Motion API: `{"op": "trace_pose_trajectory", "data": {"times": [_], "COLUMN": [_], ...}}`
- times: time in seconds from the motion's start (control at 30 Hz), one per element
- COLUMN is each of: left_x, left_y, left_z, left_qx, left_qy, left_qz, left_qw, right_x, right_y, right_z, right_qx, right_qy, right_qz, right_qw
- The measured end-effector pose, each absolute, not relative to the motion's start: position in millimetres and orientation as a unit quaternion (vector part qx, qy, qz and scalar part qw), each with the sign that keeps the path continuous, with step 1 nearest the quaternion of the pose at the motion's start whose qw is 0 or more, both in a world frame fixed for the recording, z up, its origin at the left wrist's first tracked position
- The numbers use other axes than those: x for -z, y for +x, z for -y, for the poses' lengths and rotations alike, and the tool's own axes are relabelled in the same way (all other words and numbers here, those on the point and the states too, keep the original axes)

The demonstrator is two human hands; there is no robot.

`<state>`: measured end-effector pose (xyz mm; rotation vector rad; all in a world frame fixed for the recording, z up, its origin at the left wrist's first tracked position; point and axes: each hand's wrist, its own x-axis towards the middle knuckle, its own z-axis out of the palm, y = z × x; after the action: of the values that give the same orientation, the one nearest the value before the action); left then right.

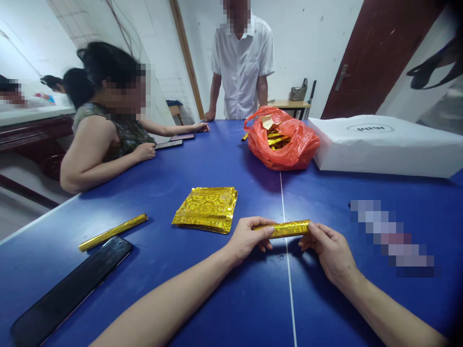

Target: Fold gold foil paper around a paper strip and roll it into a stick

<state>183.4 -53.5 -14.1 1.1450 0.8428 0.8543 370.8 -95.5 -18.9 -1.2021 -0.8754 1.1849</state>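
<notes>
A rolled gold foil paper (287,228) lies across the white centre line of the blue table (202,159), held at both ends. My left hand (249,237) pinches its left end with fingers curled. My right hand (331,250) grips its right end between thumb and fingertips. Just beyond my left hand sits a flat stack of gold foil sheets (207,208). A finished gold roll (113,233) rests further left on the table.
A black phone (72,289) lies at the near left. An orange plastic bag (282,140) with gold rolls and a white paper bag (387,144) stand at the far right. A seated person (108,125) leans on the left edge; another person in a white shirt (242,62) stands at the far end.
</notes>
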Motion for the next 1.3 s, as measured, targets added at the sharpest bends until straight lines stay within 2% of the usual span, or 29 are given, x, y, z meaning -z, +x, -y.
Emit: {"op": "trace_pose_trajectory", "data": {"times": [0.27,0.47,0.67,0.83,1.0,1.17,1.3], "left_x": [14,10,11,11,13,8,4], "left_y": [184,182,182,181,179,180,180], "left_z": [55,60,61,64,65,67,68], "left_qx": [-0.356,-0.249,-0.314,-0.330,-0.307,-0.255,-0.275], "left_qy": [0.520,0.614,0.667,0.729,0.756,0.763,0.775], "left_qz": [-0.365,-0.317,-0.341,-0.329,-0.330,-0.318,-0.298], "left_qw": [0.685,0.678,0.583,0.502,0.475,0.502,0.485], "right_x": [21,25,24,24,25,26,29], "right_y": [372,373,372,372,373,373,373], "right_z": [96,98,96,97,98,99,98], "right_qx": [-0.505,-0.485,-0.449,-0.439,-0.438,-0.443,-0.460], "right_qy": [-0.524,-0.517,-0.529,-0.521,-0.504,-0.496,-0.508], "right_qz": [0.375,0.458,0.411,0.443,0.474,0.493,0.479], "right_qw": [0.574,0.536,0.591,0.583,0.574,0.561,0.549]}}
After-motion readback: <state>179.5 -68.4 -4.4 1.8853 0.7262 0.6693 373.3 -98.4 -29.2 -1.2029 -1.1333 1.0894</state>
